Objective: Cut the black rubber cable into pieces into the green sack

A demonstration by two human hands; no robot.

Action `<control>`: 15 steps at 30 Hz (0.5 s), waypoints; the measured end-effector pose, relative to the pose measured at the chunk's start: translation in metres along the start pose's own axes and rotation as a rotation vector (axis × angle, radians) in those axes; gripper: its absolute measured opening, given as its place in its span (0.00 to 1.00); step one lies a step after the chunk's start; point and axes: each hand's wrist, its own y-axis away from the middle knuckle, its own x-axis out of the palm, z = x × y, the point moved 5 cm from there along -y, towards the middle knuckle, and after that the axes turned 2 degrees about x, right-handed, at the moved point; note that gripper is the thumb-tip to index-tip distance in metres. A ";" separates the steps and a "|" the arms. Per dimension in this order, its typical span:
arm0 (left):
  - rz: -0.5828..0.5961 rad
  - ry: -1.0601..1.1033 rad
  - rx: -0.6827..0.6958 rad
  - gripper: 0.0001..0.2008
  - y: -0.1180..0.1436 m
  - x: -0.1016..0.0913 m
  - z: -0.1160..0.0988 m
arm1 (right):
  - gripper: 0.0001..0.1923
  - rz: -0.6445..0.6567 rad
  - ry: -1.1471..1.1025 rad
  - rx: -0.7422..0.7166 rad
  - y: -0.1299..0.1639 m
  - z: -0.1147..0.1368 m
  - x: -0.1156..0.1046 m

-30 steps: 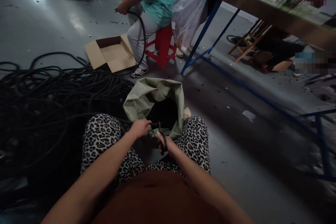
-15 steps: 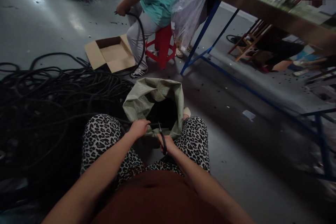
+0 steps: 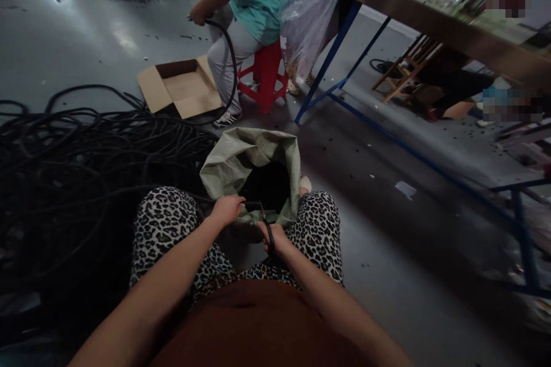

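Observation:
I sit with an open green woven sack (image 3: 235,160) standing between my knees. My left hand (image 3: 227,209) is closed on a black rubber hose (image 3: 253,205) whose end pokes out over the sack's dark mouth. My right hand (image 3: 275,239) grips black-handled scissors (image 3: 267,228), blades pointing up at the hose end just beside my left hand. The hose trails left toward a big tangle of black hose (image 3: 81,166) on the floor.
A person in a teal shirt sits on a red stool (image 3: 264,77) ahead, holding another black hose. An open cardboard box (image 3: 181,86) lies beside them. A blue-legged wooden bench (image 3: 434,20) runs along the right, a clear plastic bag (image 3: 312,11) hanging at its end.
My hands stay at the sack mouth; the scissors have shifted slightly closer to the hose end. The seated person's arm has risen a little.

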 end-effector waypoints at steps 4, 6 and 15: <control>-0.033 0.029 -0.043 0.16 -0.001 -0.003 0.003 | 0.23 0.035 -0.041 -0.002 0.006 -0.003 0.000; -0.042 0.030 -0.048 0.17 -0.001 -0.004 0.003 | 0.24 0.073 -0.078 -0.010 0.007 -0.005 0.001; -0.061 -0.012 -0.004 0.17 -0.001 -0.003 0.002 | 0.26 0.155 -0.103 0.022 0.003 -0.007 0.009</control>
